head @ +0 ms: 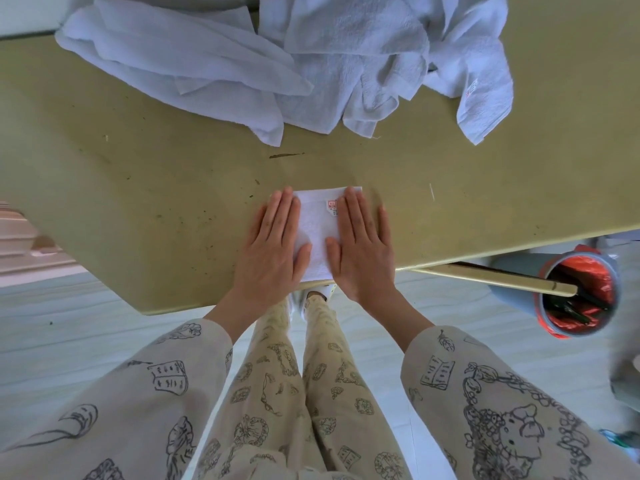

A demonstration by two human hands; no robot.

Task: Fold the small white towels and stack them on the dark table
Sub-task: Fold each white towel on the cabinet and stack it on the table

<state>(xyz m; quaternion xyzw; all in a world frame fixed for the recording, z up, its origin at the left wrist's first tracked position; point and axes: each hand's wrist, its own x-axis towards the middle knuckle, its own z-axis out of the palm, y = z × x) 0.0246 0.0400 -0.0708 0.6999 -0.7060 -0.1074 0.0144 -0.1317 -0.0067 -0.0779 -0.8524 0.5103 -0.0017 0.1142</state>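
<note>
Both hands flat on a folded towel at centre frame

Left hand [273, 244] and right hand [360, 247] lie spread, palms down, on the folded towel [317, 230] near the table [156, 174] edge; unfolded towels [294, 64] heaped at upper centre.

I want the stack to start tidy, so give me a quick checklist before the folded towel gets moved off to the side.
1. Both palms flat on the folded towel: ok, left hand and right hand press it.
2. Towel fully on the table: ok, though its near end sits at the table's near edge.
3. Fold square: cannot tell, hands cover the sides.
4. Red label showing: ok, on top.
5. Unfolded pile clear of it: ok, apart.
6. Existing stack: cannot tell, none in view.
</note>
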